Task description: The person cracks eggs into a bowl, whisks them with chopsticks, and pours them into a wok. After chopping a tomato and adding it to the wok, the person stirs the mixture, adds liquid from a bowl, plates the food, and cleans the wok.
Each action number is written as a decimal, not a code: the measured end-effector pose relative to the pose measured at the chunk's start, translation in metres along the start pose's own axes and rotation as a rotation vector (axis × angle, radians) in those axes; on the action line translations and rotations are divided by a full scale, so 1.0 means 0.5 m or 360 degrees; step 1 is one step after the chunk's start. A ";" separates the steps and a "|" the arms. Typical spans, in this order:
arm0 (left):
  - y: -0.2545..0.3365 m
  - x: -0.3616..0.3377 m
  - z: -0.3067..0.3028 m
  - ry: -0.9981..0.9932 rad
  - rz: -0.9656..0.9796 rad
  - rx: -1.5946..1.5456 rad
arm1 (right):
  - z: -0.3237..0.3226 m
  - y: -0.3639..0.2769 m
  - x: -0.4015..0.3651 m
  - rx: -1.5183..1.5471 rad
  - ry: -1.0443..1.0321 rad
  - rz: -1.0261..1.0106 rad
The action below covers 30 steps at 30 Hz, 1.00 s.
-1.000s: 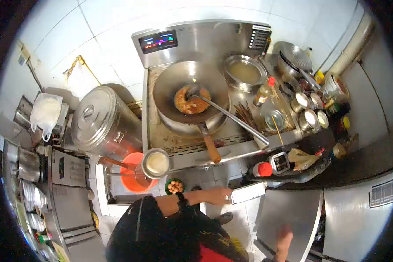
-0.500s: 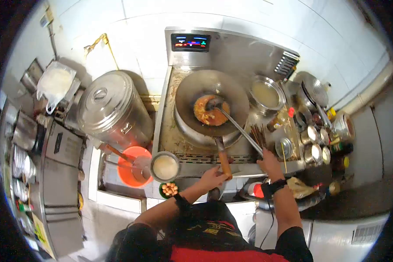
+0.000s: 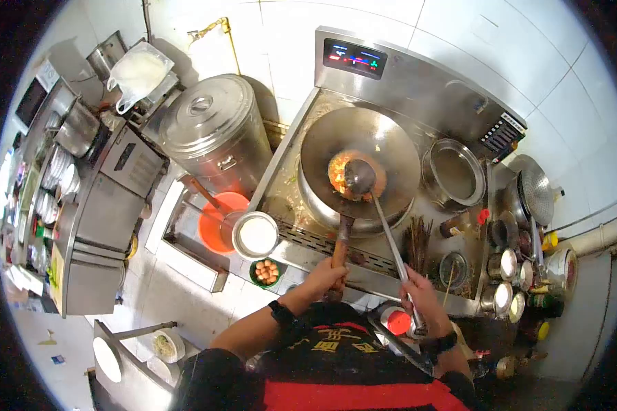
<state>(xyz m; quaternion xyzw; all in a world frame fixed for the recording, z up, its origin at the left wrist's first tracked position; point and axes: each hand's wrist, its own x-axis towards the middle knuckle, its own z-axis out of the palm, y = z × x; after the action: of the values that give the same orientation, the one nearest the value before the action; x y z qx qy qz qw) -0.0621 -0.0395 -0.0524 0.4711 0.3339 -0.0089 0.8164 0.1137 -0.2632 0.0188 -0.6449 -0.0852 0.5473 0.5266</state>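
Observation:
A large wok (image 3: 315, 147) sits on the stove ring with its wooden handle (image 3: 343, 240) pointing towards me. My left hand (image 3: 324, 277) is closed around that handle near its end. In my right hand (image 3: 425, 301) is the long metal shaft of a ladle (image 3: 389, 236). The ladle's dark bowl rests over the reddish-orange food (image 3: 339, 171) in the bottom of the wok, hiding part of it.
Right of the wok stand a metal pot of liquid (image 3: 454, 175), a bundle of thin sticks (image 3: 417, 240) and several seasoning tins (image 3: 503, 298). To the left are a lidded stockpot (image 3: 209, 127), an orange bucket (image 3: 216, 236), a pale-filled bowl (image 3: 257, 235) and eggs (image 3: 264, 272).
My view has turned, so the stove appears further right. My left hand's fingers have closed more firmly round the wok handle. The right hand has drawn nearer my body with the ladle.

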 end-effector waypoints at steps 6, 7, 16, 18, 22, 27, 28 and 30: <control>0.005 -0.030 -0.028 -0.0192 -0.0019 -0.0057 | 0.079 0.020 0.164 -0.0769 0.0363 -0.0483; 0.009 -0.045 -0.046 -0.0288 -0.0066 -0.0116 | 0.079 0.004 0.134 -0.0771 0.0366 -0.0489; -0.016 -0.217 -0.260 -0.0052 0.0063 -0.0107 | 0.030 -0.020 0.068 -0.1805 0.0728 -0.0508; -0.048 -0.222 -0.288 -0.0013 -0.0030 -0.0074 | 0.060 0.024 0.112 -0.1678 0.0687 -0.0537; -0.072 -0.245 -0.341 0.0194 -0.0055 0.0164 | 0.049 0.058 0.054 -0.1515 0.0482 -0.0571; -0.082 -0.236 -0.369 0.0249 -0.0028 0.0195 | 0.041 -0.006 -0.013 -0.2082 0.0558 -0.0497; -0.090 -0.216 -0.368 0.0186 -0.0040 0.0254 | 0.082 -0.047 0.023 -0.2043 0.0724 -0.0351; -0.087 -0.195 -0.346 0.0071 -0.0032 0.0311 | 0.108 -0.039 0.070 -0.2016 0.0889 -0.0206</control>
<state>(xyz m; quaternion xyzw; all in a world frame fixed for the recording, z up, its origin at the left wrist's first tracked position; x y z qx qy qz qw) -0.2452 0.0412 -0.0892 0.5452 0.3543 -0.0392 0.7587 0.0935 -0.1993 0.0208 -0.9383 -0.2877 0.1733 0.0828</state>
